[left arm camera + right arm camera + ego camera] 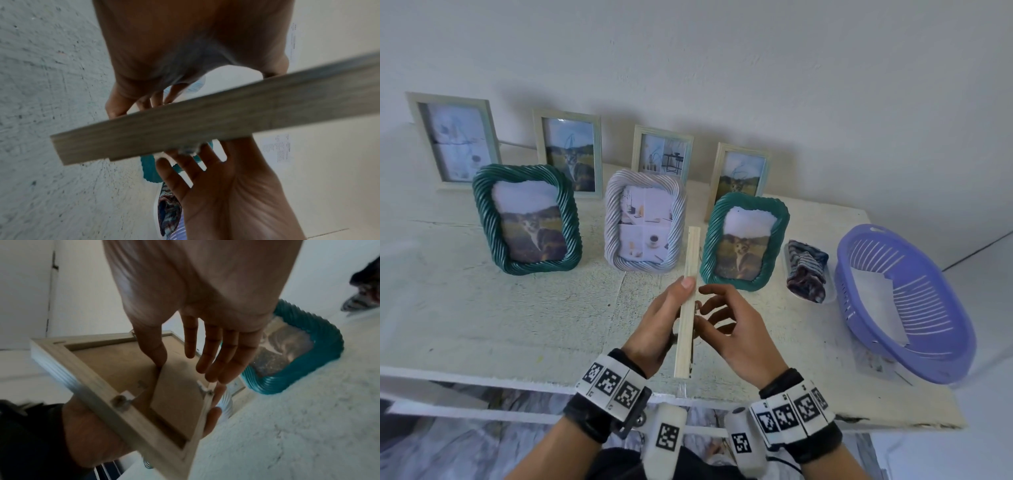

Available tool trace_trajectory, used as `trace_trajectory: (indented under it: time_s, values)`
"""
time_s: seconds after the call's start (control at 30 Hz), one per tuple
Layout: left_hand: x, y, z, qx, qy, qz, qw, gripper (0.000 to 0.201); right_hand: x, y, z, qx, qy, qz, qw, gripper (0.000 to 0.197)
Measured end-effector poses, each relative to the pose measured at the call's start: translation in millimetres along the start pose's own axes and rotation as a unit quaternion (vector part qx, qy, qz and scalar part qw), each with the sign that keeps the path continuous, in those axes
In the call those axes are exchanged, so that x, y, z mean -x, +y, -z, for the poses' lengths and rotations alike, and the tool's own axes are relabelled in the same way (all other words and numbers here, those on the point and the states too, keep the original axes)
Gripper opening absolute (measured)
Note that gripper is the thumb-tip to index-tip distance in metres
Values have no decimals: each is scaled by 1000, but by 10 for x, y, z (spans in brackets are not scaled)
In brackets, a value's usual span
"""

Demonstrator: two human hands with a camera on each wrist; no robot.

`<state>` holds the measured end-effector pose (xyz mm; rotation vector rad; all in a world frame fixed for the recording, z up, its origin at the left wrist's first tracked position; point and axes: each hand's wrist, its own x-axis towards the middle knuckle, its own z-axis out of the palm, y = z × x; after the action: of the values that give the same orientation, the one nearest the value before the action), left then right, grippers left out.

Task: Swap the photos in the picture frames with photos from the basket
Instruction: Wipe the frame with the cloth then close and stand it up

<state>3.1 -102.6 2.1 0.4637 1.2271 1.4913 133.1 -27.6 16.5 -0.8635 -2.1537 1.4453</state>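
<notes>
A pale wooden picture frame (687, 308) is held edge-on above the table's front. My left hand (661, 322) grips it, thumb on the top edge and fingers curled under the far rim. In the right wrist view the frame (96, 378) shows its back: a brown backing board (115, 363), a fold-out stand (174, 400) and metal tabs. My right hand (205, 288) hovers over the back with straight fingers, its thumb tip touching the stand's upper edge. A purple basket (928, 377) at the right holds a white sheet (876, 298). The frame's front is hidden.
Three twisted-rim frames stand mid-table: green (482, 212), white (613, 219), green (710, 240). Behind them several pale wooden frames (568, 116) lean on the wall. A folded striped cloth (806, 270) lies between the right green frame and the basket. The table's front edge (517, 373) is near my wrists.
</notes>
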Motion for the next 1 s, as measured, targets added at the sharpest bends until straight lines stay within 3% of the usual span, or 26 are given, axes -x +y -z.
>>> trace_trajectory:
  time_s: [0.17, 0.27, 0.37, 0.4, 0.43, 0.5, 0.57, 0.6, 0.67, 0.77, 0.83, 0.97, 1.0]
  values:
    - [4, 27, 35, -30, 16, 4, 999, 67, -16, -3, 180, 191, 35, 106, 975, 30]
    - [19, 50, 37, -45, 22, 5, 999, 60, -18, -29, 257, 334, 81, 144, 928, 25]
    - [41, 78, -2, -58, 25, -4, 998, 47, 13, -66, 197, 422, 115, 136, 889, 12]
    - [48, 89, -23, -66, 25, -12, 997, 47, 33, -78, 158, 398, 111, 127, 902, 12]
    - [57, 93, -35, -78, 23, -22, 996, 51, 47, -98, 128, 325, 94, 96, 936, 15]
    - [68, 79, -25, -103, 24, -47, 993, 73, 68, -161, 97, 84, 62, -11, 994, 19]
    - [68, 41, 38, -119, 40, -64, 990, 100, 80, -273, 111, -94, 52, -117, 987, 25]
    - [70, 29, 79, -121, 47, -71, 989, 104, 66, -271, 133, -140, 48, -153, 977, 33]
    - [79, 66, 133, -98, 57, -73, 991, 87, 27, -274, 206, -200, 53, -202, 957, 51]
    - [75, 212, 167, -63, 57, -41, 996, 71, -31, -195, 299, -238, 55, -219, 945, 54]
    - [56, 299, 171, -65, 33, 4, 997, 75, -65, -97, 332, -244, 50, -232, 940, 45]
    - [-1, 416, 112, -71, -14, 94, 993, 86, -79, 45, 427, -241, 34, -243, 939, 68]
    - [-16, 444, 81, -76, -23, 101, 992, 85, -67, 34, 461, -251, 36, -236, 938, 66]
